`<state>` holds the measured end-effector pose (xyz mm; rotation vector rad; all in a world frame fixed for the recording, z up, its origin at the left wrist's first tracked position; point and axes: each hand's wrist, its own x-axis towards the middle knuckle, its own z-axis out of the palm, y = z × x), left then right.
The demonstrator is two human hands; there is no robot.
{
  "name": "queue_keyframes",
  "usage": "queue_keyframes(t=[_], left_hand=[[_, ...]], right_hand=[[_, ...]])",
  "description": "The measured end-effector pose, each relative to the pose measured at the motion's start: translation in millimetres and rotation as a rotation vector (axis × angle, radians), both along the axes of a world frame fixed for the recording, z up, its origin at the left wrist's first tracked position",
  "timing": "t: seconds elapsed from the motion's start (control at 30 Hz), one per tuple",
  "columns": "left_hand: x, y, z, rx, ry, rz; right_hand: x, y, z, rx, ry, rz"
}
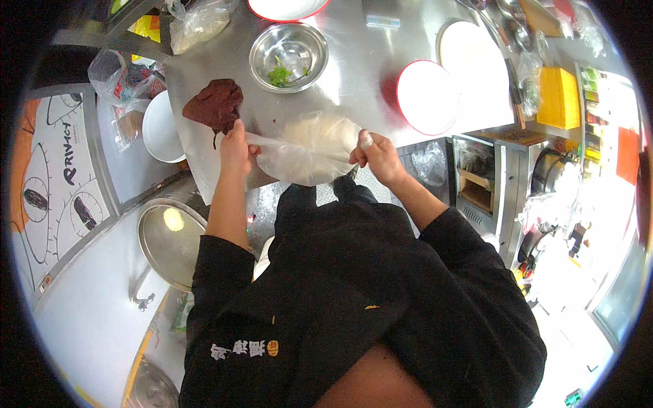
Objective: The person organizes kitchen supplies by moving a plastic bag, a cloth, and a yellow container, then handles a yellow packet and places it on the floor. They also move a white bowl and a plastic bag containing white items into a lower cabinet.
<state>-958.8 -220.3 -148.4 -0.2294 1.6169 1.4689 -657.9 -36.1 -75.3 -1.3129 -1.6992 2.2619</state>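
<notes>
A clear plastic bag (306, 163) with pale, off-white contents is stretched between my two hands at the near edge of the steel worktop. My left hand (236, 148) pinches its left end, my right hand (375, 153) its right end. What the bag holds cannot be made out through the film. A crumpled dark brown cloth (214, 104) lies just beyond my left hand. Farther back stands a steel bowl (289, 43) with some green herb leaves (279, 75) in it. Right of the bag is a white round dish with a red rim (427, 97).
Another red-rimmed dish (288, 7) and a knotted plastic bag (199, 25) stand at the back. A large white oval board or tray (474, 71) lies at the right, beside a knife (515, 94). A large round metal vessel (171, 245) is at the lower left.
</notes>
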Motion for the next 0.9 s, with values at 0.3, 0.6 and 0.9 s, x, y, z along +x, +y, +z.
queue_keyframes(t=[0.3,0.6,0.9], left_hand=[[50.2,8.3,87.5,0.201,0.789,-0.829],[87.1,45.7,71.1,0.15,1.302,-1.451],[155.5,3.6,111.2,0.31,1.5,-1.452]], right_hand=[[-63.2,-6.5,29.4,0.859,-0.306,0.974],[2.6,-38.8,29.1,0.777,0.149,0.222],[337.9,45.7,-147.9,0.417,-0.959,0.039]])
